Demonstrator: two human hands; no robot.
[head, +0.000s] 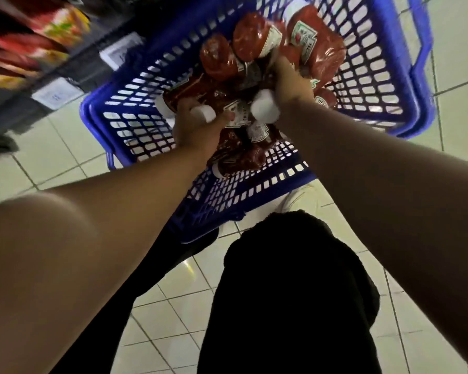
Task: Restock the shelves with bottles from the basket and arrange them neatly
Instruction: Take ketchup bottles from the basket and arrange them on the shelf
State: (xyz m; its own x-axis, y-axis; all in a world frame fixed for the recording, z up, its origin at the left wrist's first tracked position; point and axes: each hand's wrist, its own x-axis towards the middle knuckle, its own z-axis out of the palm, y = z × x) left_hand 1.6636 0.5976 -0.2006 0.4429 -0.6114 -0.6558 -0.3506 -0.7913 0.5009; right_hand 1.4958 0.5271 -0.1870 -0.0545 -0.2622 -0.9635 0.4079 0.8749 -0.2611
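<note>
Hands (243, 109) down among bottles (257, 36), gripping.

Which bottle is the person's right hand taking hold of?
Find the blue basket on the tiled floor. Among the red ketchup bottles heaped inside, the right hand grips one near the middle. Its white cap points toward the person, just below that hand.

Single head-worn wide-angle view, looking steeply down along both forearms from close above. The blue basket (389, 76) fills the upper centre of the frame, the tiled floor (173, 306) the lower part. Shelf edges (65, 76) cross the upper left, blurred. Straight lines bow toward the frame borders.
</note>
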